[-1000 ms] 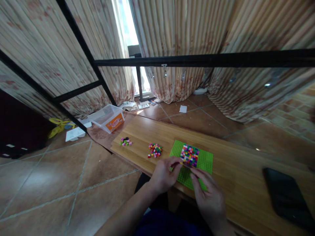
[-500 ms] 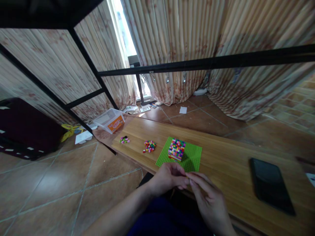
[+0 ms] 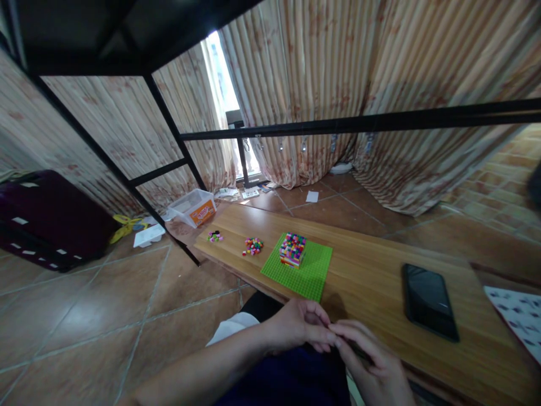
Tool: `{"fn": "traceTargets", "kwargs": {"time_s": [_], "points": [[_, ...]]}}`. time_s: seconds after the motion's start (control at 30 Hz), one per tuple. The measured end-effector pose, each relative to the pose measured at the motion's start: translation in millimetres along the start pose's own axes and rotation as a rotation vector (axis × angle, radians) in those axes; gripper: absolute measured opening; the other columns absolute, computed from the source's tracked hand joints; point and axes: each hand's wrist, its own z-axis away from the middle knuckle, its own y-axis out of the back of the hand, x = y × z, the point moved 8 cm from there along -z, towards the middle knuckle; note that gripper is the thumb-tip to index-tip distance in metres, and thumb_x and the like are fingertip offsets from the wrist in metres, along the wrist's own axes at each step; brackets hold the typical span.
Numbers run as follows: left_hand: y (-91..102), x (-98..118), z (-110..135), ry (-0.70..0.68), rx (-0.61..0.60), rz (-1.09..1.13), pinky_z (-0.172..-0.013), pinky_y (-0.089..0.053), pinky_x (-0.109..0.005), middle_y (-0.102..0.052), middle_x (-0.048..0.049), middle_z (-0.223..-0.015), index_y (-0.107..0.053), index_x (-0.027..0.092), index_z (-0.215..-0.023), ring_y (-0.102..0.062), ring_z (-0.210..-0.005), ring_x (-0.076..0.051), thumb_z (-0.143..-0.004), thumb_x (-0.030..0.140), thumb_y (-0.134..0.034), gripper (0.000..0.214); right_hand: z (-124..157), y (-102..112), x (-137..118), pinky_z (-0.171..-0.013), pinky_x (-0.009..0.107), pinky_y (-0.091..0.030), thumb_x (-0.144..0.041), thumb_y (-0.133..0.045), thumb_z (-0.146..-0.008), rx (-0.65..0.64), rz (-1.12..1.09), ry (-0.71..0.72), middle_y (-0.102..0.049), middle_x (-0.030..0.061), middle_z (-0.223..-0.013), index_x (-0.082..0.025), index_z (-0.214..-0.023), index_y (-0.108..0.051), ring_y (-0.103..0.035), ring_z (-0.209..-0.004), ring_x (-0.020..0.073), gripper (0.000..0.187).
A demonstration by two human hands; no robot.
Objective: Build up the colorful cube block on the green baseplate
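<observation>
My left hand [image 3: 302,326] and my right hand [image 3: 366,352] meet fingertip to fingertip over my lap, at the near edge of the wooden table [image 3: 363,248]. Both are closed in a pinch, and whatever sits between the fingers is too small and hidden to name. Beyond them lies a green studded baseplate [image 3: 313,282]. On it stands a block [image 3: 292,249] built of many small coloured bricks. To its left is a loose pile of coloured bricks [image 3: 253,246], and farther left a smaller pile [image 3: 215,236] with black, pink and green pieces.
A clear plastic box [image 3: 192,207] with an orange label is at the table's left end. A black phone [image 3: 430,301] lies on the right, near a patterned sheet [image 3: 518,316]. A black metal frame [image 3: 296,131] crosses behind the table. A dark suitcase [image 3: 54,217] stands at left.
The view has shifted, so the baseplate and phone appear farther left and more of the patterned sheet shows. My hands stay pinched together and now appear nearer to me, off the baseplate's edge.
</observation>
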Motion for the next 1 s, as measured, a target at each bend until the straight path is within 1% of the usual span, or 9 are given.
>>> {"fn": "traceTargets", "kwargs": {"time_s": [0.13, 0.27, 0.37, 0.43, 0.5, 0.6, 0.8, 0.9, 1.0], "points": [[18.5, 7.5, -0.3, -0.163, 0.079, -0.139, -0.063, -0.047, -0.024, -0.068, -0.0001, -0.070, -0.062, 0.014, -0.083, -0.060, -0.060, -0.009, -0.065, 0.039, -0.084, 0.038, 5.5, -7.3, 13.3, -0.076, 0.019, -0.059, -0.034, -0.065, -0.089, 0.063, -0.001, -0.107, -0.076, 0.0061, -0.102, -0.027, -0.105, -0.077, -0.074, -0.088, 0.0166, 0.021], [76.8, 36.1, 1.4, -0.413, 0.400, -0.402, -0.070, -0.049, -0.025, -0.068, -0.0016, -0.082, -0.065, 0.015, -0.090, -0.062, -0.074, -0.013, -0.076, 0.023, -0.070, 0.016, 13.9, -5.0, 39.4, -0.077, 0.024, -0.060, -0.044, -0.065, -0.087, 0.210, 0.040, -0.247, -0.077, 0.0069, -0.099, -0.025, -0.098, -0.079, -0.074, -0.089, 0.0192, 0.026], [125.7, 54.3, 0.6, -0.454, 0.680, -0.602, -0.080, -0.052, -0.031, -0.070, -0.0057, -0.101, -0.064, 0.016, -0.107, -0.065, -0.087, -0.017, -0.077, 0.016, -0.065, 0.030, 15.7, 0.8, 55.0, -0.078, 0.029, -0.060, -0.052, -0.066, -0.083, 0.274, 0.085, -0.327, -0.077, 0.0072, -0.098, -0.024, -0.093, -0.079, -0.074, -0.089, 0.0217, 0.032], [144.6, 61.5, -7.4, -0.467, 0.731, -0.668, -0.090, -0.052, -0.037, -0.067, -0.0094, -0.117, -0.060, 0.016, -0.119, -0.064, -0.102, -0.022, -0.075, 0.015, -0.068, 0.044, 9.1, 3.6, 59.5, -0.079, 0.031, -0.060, -0.056, -0.066, -0.081, 0.292, 0.121, -0.363, -0.077, 0.0071, -0.097, -0.024, -0.090, -0.079, -0.073, -0.091, 0.0232, 0.035], [152.5, 65.0, -18.7, -0.502, 0.711, -0.679, -0.098, -0.050, -0.041, -0.064, -0.0113, -0.126, -0.055, 0.016, -0.128, -0.062, -0.114, -0.025, -0.075, 0.015, -0.069, 0.055, -6.5, 2.8, 59.5, -0.081, 0.033, -0.059, -0.057, -0.064, -0.081, 0.294, 0.151, -0.388, -0.077, 0.0072, -0.098, -0.024, -0.090, -0.078, -0.073, -0.092, 0.0238, 0.036], [149.4, 65.1, -36.6, -0.579, 0.616, -0.676, -0.108, -0.044, -0.045, -0.061, -0.0115, -0.133, -0.050, 0.018, -0.135, -0.057, -0.124, -0.026, -0.076, 0.015, -0.068, 0.062, -47.8, -9.3, 53.6, -0.082, 0.034, -0.057, -0.053, -0.061, -0.085, 0.262, 0.189, -0.391, -0.076, 0.0064, -0.100, -0.025, -0.093, -0.076, -0.072, -0.094, 0.0227, 0.034], [147.6, 59.2, -58.9, -0.628, 0.492, -0.674, -0.112, -0.042, -0.049, -0.059, -0.0145, -0.137, -0.047, 0.017, -0.139, -0.055, -0.127, -0.028, -0.077, 0.014, -0.067, 0.065, -147.1, -55.1, 42.8, -0.085, 0.035, -0.054, -0.044, -0.054, -0.091, 0.166, 0.270, -0.178, -0.074, 0.0064, -0.096, -0.023, -0.093, -0.074, -0.069, -0.090, 0.0198, 0.029], [151.2, 58.5, -61.2, -0.656, 0.444, -0.678, -0.111, -0.044, -0.049, -0.060, -0.0150, -0.134, -0.049, 0.016, -0.136, -0.056, -0.126, -0.028, -0.079, 0.014, -0.066, 0.060, -171.5, -71.1, 50.3, -0.089, 0.038, -0.052, -0.041, -0.051, -0.094, 0.109, 0.381, -0.116, -0.073, 0.0064, -0.098, -0.023, -0.095, -0.074, -0.066, -0.094, 0.0203, 0.029], [153.6, 56.1, -61.6, -0.686, 0.417, -0.679, -0.109, -0.045, -0.048, -0.062, -0.0142, -0.132, -0.051, 0.017, -0.134, -0.056, -0.126, -0.028, -0.079, 0.012, -0.064, 0.057, -179.0, -77.8, 55.8, -0.090, 0.041, -0.049, -0.040, -0.051, -0.095, 0.077, 0.508, -0.060, -0.073, 0.0065, -0.098, -0.024, -0.095, -0.074, -0.063, -0.095, 0.0218, 0.028]]}}
